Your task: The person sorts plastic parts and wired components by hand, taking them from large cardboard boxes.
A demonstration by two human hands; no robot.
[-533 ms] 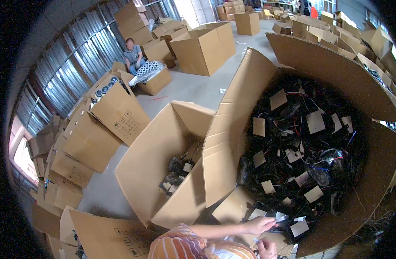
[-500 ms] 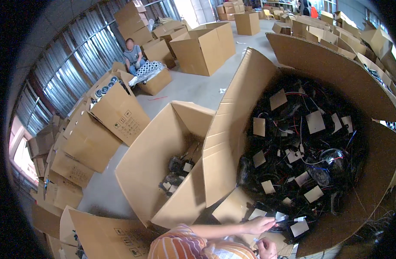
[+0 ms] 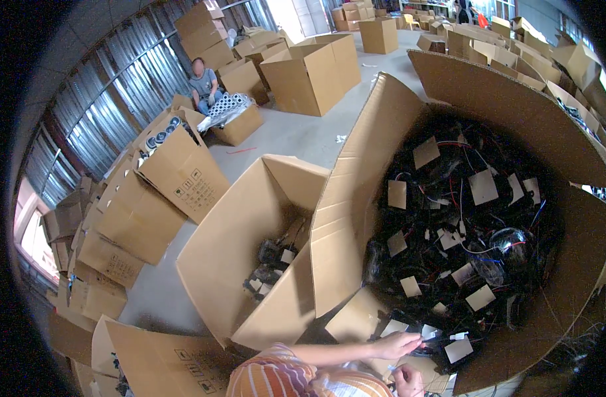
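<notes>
My left hand [image 3: 397, 345] reaches in from the left, its thumb and finger pinched on a wire whose white connector [image 3: 429, 333] lies just beyond the fingertips. Just below it, near the lower edge, my right hand [image 3: 408, 380] has its fingers curled; whatever it may hold is hidden. Both are at the near side of a large open cardboard box [image 3: 346, 198] full of dark, plastic-wrapped wire bundles [image 3: 491, 270] with pale square tags. Close to the left fingertips lie a second white connector [image 3: 458, 336] and a pale tag [image 3: 458, 350].
To the left, a smaller open carton [image 3: 217, 258] holds a few dark bundles. A printed carton [image 3: 164, 357] stands at lower left, with a row of cartons [image 3: 134, 215] beyond. Farther back, a seated person [image 3: 203, 86] is beside a box [image 3: 243, 126] with patterned sheeting.
</notes>
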